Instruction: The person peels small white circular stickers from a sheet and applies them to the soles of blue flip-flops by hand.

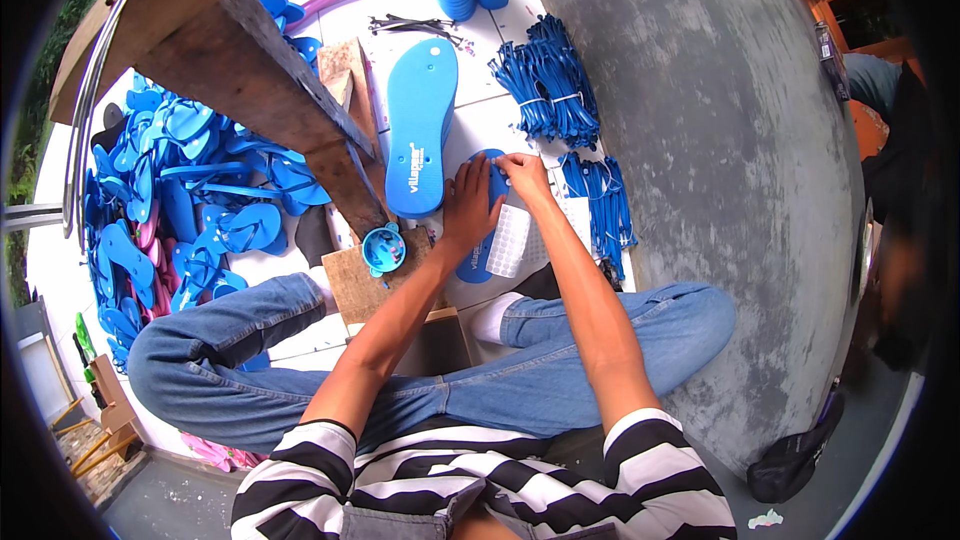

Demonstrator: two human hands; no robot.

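Observation:
A blue flip-flop sole [474, 265] lies lengthwise before my crossed legs, partly covered by my hands. My left hand [468, 205] rests flat across its upper part, fingers stretched out. At the toe end, my right hand [524, 176] has thumb and fingers pinched together against the sole; whatever is between them is too small to make out. A white sheet of round stickers [513, 240] lies over the sole's right edge, below my right hand. Just left of my left hand stands a stack of blue soles [420, 90], the top one with small holes.
A blue cup [384, 249] sits on a wooden block beside a slanted wooden post [330, 155]. Finished blue flip-flops [180, 190] are heaped at left. Bundles of blue straps [548, 85] lie at right along a grey wall [690, 140]. Thin black pieces [415, 26] lie farther back.

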